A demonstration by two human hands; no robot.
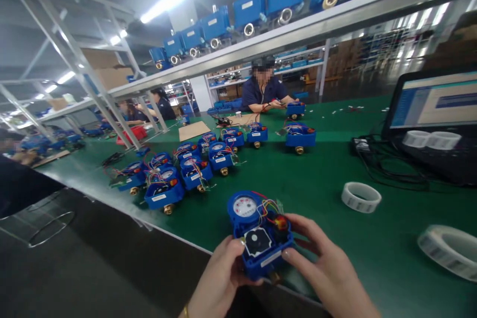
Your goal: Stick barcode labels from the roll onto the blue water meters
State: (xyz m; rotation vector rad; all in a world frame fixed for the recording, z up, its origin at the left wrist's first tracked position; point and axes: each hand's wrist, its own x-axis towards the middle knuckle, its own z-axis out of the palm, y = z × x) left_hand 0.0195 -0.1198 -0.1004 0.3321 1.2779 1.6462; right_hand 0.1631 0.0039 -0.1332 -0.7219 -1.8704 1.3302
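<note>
I hold a blue water meter (pixel 257 231) over the near edge of the green bench (pixel 316 179). It has a white round dial, a black and white square part and coloured wires with a red piece. My left hand (pixel 221 278) grips its lower left side, thumb near the black part. My right hand (pixel 326 271) wraps its right side, fingers at the red piece and wires.
Several more blue meters (pixel 194 169) with loose wires stand in rows to the left and further back. Rolls of white label tape (pixel 360 197) lie to the right, with a laptop (pixel 434 109) and cables (pixel 387 164) behind. A person (pixel 265 92) works across the bench; others sit far left. A shelf (pixel 298 30) overhead carries blue meters.
</note>
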